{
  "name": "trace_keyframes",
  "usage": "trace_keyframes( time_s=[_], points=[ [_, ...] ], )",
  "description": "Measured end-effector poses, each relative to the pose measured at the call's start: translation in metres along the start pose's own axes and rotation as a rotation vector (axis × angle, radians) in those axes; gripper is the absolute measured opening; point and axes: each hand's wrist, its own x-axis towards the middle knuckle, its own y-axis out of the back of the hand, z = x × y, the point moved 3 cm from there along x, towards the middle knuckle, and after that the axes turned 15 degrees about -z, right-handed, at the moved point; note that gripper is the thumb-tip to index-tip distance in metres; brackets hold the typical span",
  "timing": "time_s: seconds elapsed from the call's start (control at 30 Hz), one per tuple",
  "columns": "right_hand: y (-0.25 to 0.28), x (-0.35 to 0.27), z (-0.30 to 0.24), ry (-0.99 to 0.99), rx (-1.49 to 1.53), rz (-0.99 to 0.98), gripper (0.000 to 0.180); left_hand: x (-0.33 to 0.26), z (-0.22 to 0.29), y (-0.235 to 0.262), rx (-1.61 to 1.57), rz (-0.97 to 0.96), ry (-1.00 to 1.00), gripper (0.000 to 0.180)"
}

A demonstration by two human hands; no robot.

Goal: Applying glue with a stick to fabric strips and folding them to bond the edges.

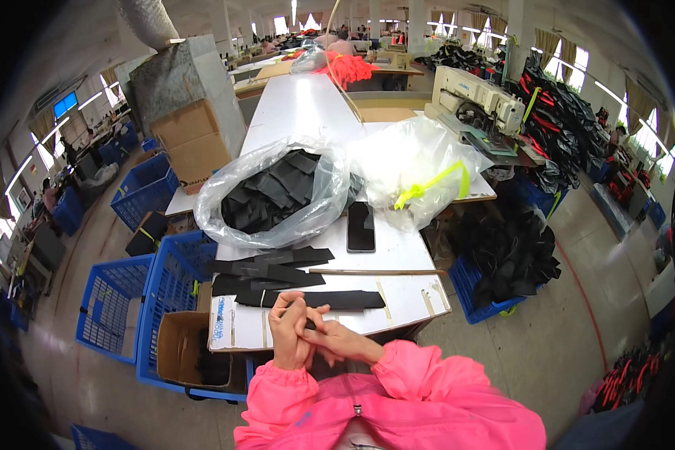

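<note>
Both my hands are together at the near edge of the white table (420, 300). My left hand (288, 336) has its fingers bent inward, and my right hand (345, 343) presses against it with curled fingers. A small dark thing shows between them, too hidden to name. Just beyond lies a flat black fabric strip (356, 300), running left to right. Several more black strips (277, 270) lie overlapped behind it. Farther back, an open clear plastic bag (330, 187) holds many black fabric pieces (277, 187). A dark phone (361, 229) lies to the right of this bag.
A thin wooden stick (375, 272) lies across the table. Behind the phone sits a whitish plastic bag (397, 161) with a yellow-green tie. Blue crates (146, 322) flank the left side, one holding a cardboard box (174, 341). A sewing machine (472, 97) and black piled material (510, 247) stand right.
</note>
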Motion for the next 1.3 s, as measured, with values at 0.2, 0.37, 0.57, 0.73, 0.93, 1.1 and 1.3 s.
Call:
trace_keyframes(
  time_s=[0.2,0.37,0.57,0.73,0.93,1.1,1.3],
  points=[
    [0.018,0.025,0.011,0.122,-1.165,0.395,0.041,0.003,-0.041,0.053,-0.233,0.284,0.072,0.009],
    [0.023,0.043,0.031,0.401,-0.602,0.437,0.041,0.015,-0.025,0.042,-0.299,0.291,0.208,0.020],
    [0.010,0.014,-0.001,0.296,0.765,0.105,0.028,0.014,-0.006,0.034,-0.147,0.085,0.006,0.043],
    [0.004,0.026,0.006,0.483,0.349,0.491,0.010,0.009,-0.015,0.026,-0.219,0.215,-0.026,0.045],
    [-0.009,0.025,-0.002,0.717,-0.422,0.915,0.008,0.006,-0.019,0.037,-0.194,0.267,-0.028,0.035],
    [0.003,0.022,0.001,0.525,0.233,0.543,0.006,0.005,0.001,0.021,0.013,0.203,-0.002,0.033],
    [-0.010,0.032,0.001,0.506,0.990,0.377,0.005,0.011,-0.003,0.016,0.117,0.185,-0.203,0.034]
  ],
)
